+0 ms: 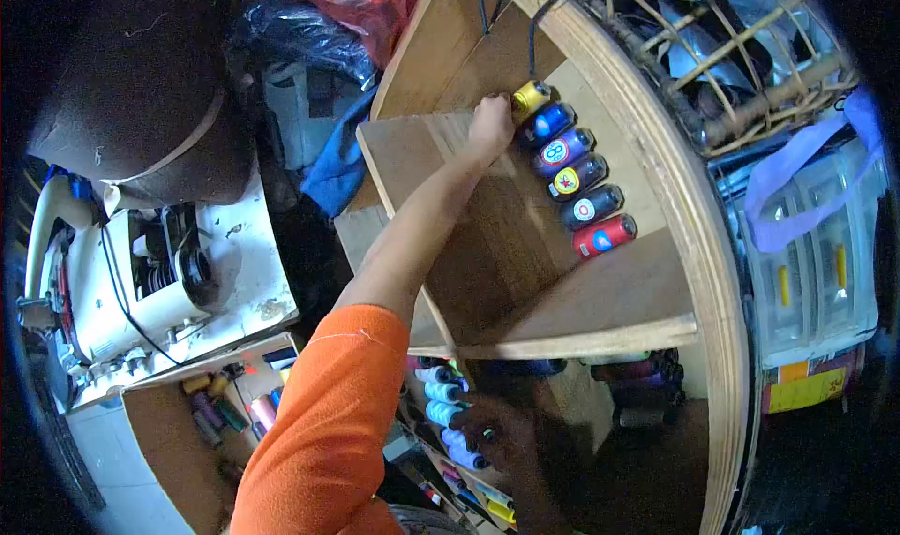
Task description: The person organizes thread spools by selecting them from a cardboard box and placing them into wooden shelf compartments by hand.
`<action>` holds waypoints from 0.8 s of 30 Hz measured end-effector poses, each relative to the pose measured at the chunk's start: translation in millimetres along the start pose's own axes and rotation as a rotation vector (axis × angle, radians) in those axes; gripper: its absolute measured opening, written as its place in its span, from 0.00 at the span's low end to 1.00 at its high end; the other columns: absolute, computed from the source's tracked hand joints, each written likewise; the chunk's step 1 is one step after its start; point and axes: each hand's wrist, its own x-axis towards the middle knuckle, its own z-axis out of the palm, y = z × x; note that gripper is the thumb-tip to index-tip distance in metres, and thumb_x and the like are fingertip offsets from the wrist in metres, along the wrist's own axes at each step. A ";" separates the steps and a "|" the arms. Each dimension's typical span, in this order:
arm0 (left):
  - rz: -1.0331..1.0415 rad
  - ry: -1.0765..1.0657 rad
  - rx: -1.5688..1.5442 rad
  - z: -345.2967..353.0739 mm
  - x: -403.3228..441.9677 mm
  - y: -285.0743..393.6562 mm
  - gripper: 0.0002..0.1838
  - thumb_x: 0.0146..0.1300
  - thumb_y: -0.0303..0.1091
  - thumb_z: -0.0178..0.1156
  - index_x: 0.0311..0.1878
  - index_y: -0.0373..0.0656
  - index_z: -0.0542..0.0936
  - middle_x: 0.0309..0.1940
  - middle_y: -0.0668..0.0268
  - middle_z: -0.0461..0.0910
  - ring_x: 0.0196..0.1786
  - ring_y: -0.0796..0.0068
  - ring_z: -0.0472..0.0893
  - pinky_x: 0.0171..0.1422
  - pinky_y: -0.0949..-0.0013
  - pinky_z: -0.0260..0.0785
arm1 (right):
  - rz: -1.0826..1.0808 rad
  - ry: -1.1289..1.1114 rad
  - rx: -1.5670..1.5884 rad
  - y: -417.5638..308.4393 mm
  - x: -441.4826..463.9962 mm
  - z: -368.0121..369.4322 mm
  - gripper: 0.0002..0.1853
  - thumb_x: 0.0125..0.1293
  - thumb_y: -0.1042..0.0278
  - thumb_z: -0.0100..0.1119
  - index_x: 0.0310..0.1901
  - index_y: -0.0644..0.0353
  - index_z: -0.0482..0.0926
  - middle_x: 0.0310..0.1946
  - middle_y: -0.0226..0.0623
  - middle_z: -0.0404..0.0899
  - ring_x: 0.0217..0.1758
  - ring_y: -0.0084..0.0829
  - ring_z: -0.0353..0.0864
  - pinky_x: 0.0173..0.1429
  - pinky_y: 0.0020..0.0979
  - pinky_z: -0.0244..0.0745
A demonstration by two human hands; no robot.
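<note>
My left hand, at the end of an orange sleeve, reaches into a wooden shelf compartment. Its fingers are closed at the near end of a yellow thread spool. That spool lies at the top of a row with a blue spool, a purple-blue spool, a dark spool with a yellow label, a dark grey spool and a red spool. Lower down, in deep shadow, my right hand is near light blue spools; what it holds, if anything, is unclear.
A white sewing machine stands at left beside a large brown covered bulk. An open cardboard box holds several spools. A wicker basket and clear plastic drawers border the shelf's curved wooden edge. Dark cords hang above.
</note>
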 end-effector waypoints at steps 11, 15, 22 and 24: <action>-0.034 -0.072 0.169 -3.9 5.8 9.3 0.10 0.59 0.27 0.50 0.35 0.35 0.80 0.36 0.45 0.79 0.42 0.46 0.80 0.46 0.52 0.75 | -0.068 0.031 -0.191 -2.4 -0.7 5.6 0.25 0.52 0.85 0.50 0.55 0.65 0.72 0.33 0.45 0.81 0.26 0.25 0.75 0.29 0.24 0.71; -0.037 -0.118 0.230 -16.0 -2.6 19.8 0.09 0.59 0.27 0.50 0.34 0.37 0.81 0.36 0.44 0.79 0.42 0.46 0.80 0.46 0.52 0.74 | -0.092 0.052 -0.127 -0.4 -5.9 5.2 0.27 0.50 0.82 0.54 0.56 0.65 0.71 0.35 0.44 0.81 0.26 0.24 0.75 0.29 0.24 0.71; 0.013 -0.062 0.136 -18.7 -8.2 7.8 0.08 0.57 0.28 0.52 0.31 0.35 0.80 0.33 0.44 0.79 0.39 0.44 0.80 0.44 0.51 0.74 | -0.061 0.063 -0.221 13.4 -9.7 -2.2 0.26 0.50 0.72 0.61 0.53 0.68 0.72 0.36 0.43 0.80 0.26 0.26 0.76 0.32 0.26 0.73; -0.004 -0.046 0.131 -30.9 -12.2 8.4 0.08 0.56 0.28 0.53 0.31 0.35 0.80 0.32 0.44 0.79 0.38 0.44 0.80 0.44 0.50 0.74 | -0.162 0.064 -0.181 25.7 -5.1 -9.1 0.23 0.55 0.67 0.61 0.51 0.69 0.72 0.36 0.43 0.80 0.26 0.26 0.77 0.32 0.27 0.74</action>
